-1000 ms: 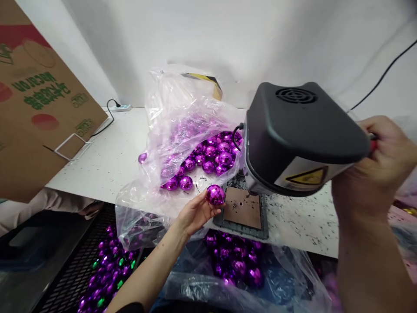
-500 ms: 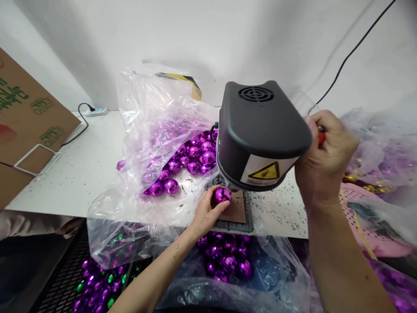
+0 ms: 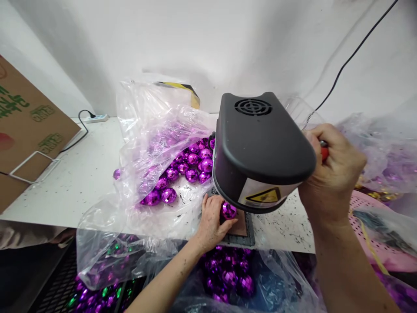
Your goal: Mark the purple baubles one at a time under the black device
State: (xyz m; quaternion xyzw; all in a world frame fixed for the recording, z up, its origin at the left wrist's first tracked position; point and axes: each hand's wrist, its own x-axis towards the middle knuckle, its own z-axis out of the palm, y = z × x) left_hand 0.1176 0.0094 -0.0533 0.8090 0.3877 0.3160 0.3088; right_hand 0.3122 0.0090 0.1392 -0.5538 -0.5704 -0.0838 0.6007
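Note:
A shiny purple faceted ball (image 3: 229, 210), like a small disco-ball ornament, sits over a brown pad on a dark ribbed mat (image 3: 249, 232). My left hand (image 3: 211, 221) is curled around its left side, fingers behind and thumb in front. Just above it looms a bench machine with a rounded black housing (image 3: 260, 139), a fan grille and a yellow warning label. My right hand (image 3: 335, 169) is wrapped around the machine's handle (image 3: 324, 153), of which a red part shows. The machine's lower parts are mostly hidden by its housing.
More purple balls (image 3: 192, 160) spill from a clear plastic bag (image 3: 130, 130) on the white table. Below the table edge lie further purple balls (image 3: 230, 278) in plastic. A cardboard box (image 3: 29, 126) stands left, a pink basket (image 3: 374, 230) right. Another person's hand (image 3: 67, 237) shows at left.
The whole view has shifted slightly downward in the picture. My left hand's fingers sit farther back from the ball's top than before. My right hand stays on the handle.

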